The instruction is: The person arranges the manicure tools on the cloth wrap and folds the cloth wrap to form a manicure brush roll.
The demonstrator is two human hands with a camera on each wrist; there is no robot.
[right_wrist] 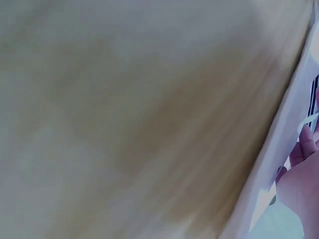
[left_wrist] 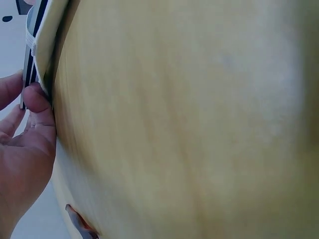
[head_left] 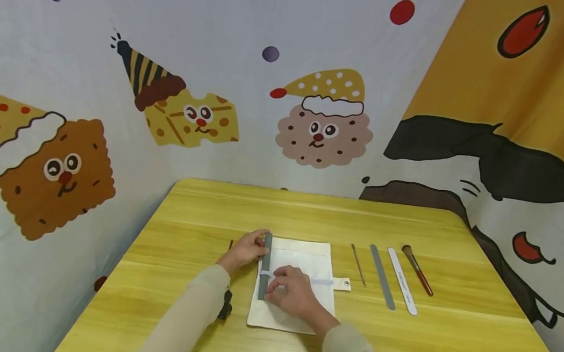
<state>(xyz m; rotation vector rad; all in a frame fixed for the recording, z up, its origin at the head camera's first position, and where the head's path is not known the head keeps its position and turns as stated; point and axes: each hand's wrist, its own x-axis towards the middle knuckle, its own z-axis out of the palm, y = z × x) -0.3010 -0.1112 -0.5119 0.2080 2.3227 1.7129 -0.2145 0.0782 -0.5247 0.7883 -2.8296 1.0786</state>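
A grey nail file [head_left: 265,266] lies lengthwise along the left side of a cream cloth pouch [head_left: 297,319], under a white elastic band [head_left: 323,282] sewn across it. Its far end is pinched by my left hand [head_left: 245,251], thumb on one side and fingers on the other, as the left wrist view [left_wrist: 30,149] also shows. My right hand [head_left: 291,292] is bent over the pouch beside the lower half of the file. In the right wrist view its fingertips grip the elastic band [right_wrist: 310,118], which arches up from the cloth there.
To the pouch's right lie a thin metal tool [head_left: 359,265], another grey nail file [head_left: 382,277], a white file [head_left: 402,281] with printed letters and a brush [head_left: 418,270] with a red-brown handle. A snap tab [head_left: 342,284] sticks out from the pouch. The wooden table [head_left: 446,337] meets a cartoon-printed curtain.
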